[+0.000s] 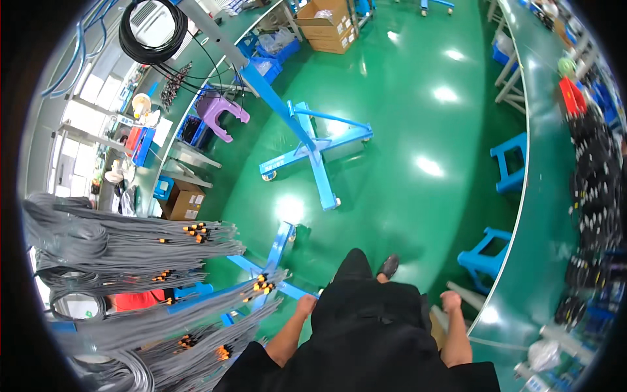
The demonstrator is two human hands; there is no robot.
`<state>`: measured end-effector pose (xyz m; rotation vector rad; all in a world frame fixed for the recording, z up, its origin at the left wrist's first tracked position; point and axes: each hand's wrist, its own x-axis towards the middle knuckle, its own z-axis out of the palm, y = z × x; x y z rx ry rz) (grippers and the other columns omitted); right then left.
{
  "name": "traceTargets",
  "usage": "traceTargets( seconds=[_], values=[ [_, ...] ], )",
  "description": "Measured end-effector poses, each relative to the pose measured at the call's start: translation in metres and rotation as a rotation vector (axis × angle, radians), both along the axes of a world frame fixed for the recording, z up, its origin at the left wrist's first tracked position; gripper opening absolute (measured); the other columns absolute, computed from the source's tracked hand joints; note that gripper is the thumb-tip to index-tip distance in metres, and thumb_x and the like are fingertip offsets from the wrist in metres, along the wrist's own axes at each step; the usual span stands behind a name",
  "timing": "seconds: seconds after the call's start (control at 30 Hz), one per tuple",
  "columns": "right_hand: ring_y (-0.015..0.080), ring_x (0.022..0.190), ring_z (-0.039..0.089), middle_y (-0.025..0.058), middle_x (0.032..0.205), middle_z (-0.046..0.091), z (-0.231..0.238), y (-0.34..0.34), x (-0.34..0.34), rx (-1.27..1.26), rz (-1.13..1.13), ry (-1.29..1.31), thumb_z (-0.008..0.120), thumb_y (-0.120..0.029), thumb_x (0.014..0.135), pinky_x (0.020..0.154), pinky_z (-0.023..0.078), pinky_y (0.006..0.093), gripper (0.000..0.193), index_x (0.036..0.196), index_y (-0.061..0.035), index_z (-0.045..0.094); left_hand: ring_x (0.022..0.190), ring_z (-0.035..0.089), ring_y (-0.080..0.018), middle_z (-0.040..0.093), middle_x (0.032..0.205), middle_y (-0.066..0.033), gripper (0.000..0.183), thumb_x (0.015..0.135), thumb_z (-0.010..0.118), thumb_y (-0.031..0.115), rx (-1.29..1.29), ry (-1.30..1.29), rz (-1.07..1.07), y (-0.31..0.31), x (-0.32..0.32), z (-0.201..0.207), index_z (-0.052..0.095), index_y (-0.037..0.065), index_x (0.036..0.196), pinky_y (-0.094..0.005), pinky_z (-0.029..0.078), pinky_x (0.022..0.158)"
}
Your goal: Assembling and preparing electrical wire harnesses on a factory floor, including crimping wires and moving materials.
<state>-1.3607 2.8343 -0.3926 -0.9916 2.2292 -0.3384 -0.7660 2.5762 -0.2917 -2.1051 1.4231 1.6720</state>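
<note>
while both hands [305, 306] [450, 301] hang empty, grey cable bundles [163, 242] lie near.

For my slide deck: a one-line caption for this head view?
Person walking on green floor, left hand and right hand empty, beside grey cable bundles.

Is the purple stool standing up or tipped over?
Tipped over. The purple stool lies on its side by the workbench, legs pointing sideways, not down at the green floor.

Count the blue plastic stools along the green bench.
2: one blue stool beside the long green bench, another blue stool nearer the person's right hand. More may be hidden.
</note>
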Motion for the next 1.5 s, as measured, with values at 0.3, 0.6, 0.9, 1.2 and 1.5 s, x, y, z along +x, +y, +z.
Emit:
traceTargets(
  seconds=[0.3, 0.6, 0.9, 1.2, 1.5],
  values=[
    [0.0073, 0.043, 0.045, -0.0032, 0.060, 0.053, 0.129, -0.447, -0.202, -0.195, -0.660, -0.309, 0.064, -0.015, 0.087, 0.037, 0.035, 0.0256, 0.008, 0.082, -0.0103, 0.067, 0.093, 0.067, -0.0228, 0.071, 0.096, -0.0213, 0.033, 0.089, 0.065, 0.029, 0.275, 0.535, 0.701, -0.187, -0.141, -0.075, 0.071, -0.002, 0.099, -0.0398, 0.051, 0.086],
    [0.0142, 0.055, 0.058, 0.0026, 0.070, 0.064, 0.114, -0.683, -0.184, 0.204, -0.504, -0.665, 0.054, -0.015, 0.094, 0.044, 0.045, 0.0309, 0.019, 0.086, -0.0077, 0.070, 0.074, 0.068, -0.0275, 0.068, 0.074, -0.0151, 0.039, 0.090, 0.061, 0.040, -0.120, -0.021, 0.192, -0.580, -0.264, -0.004, 0.072, 0.004, 0.086, -0.0406, 0.052, 0.072],
    [0.0235, 0.069, 0.070, 0.0084, 0.083, 0.072, -0.118, -0.881, -0.408, 0.321, 0.409, -0.130, 0.057, -0.028, 0.090, 0.062, 0.054, 0.0397, 0.025, 0.082, -0.0101, 0.072, 0.063, 0.063, -0.0238, 0.065, 0.064, -0.0100, 0.034, 0.084, 0.070, 0.033, -0.319, 0.084, 0.271, -0.873, -0.377, -0.017, 0.066, 0.004, 0.069, -0.0366, 0.049, 0.061],
    [0.0395, 0.116, 0.059, 0.0216, 0.116, 0.067, 0.067, -1.567, -0.377, 0.182, 0.663, 0.169, 0.062, -0.040, 0.086, 0.098, 0.049, 0.0490, 0.036, 0.098, -0.0078, 0.073, 0.095, 0.064, -0.0251, 0.065, 0.098, -0.0120, 0.019, 0.082, 0.075, 0.016, -0.525, -0.054, 0.295, -1.066, -0.380, 0.033, 0.067, 0.006, 0.097, -0.0372, 0.054, 0.078],
    [0.0301, 0.097, 0.068, 0.0143, 0.103, 0.071, 0.064, -1.910, -0.049, -0.148, 0.774, -0.402, 0.065, -0.025, 0.085, 0.089, 0.053, 0.0392, 0.035, 0.114, -0.0064, 0.068, 0.115, 0.056, -0.0364, 0.060, 0.117, -0.0169, 0.034, 0.081, 0.069, 0.004, -0.955, -0.206, 0.054, -1.519, -0.225, 0.090, 0.060, 0.004, 0.114, -0.0443, 0.043, 0.101]
  ],
)
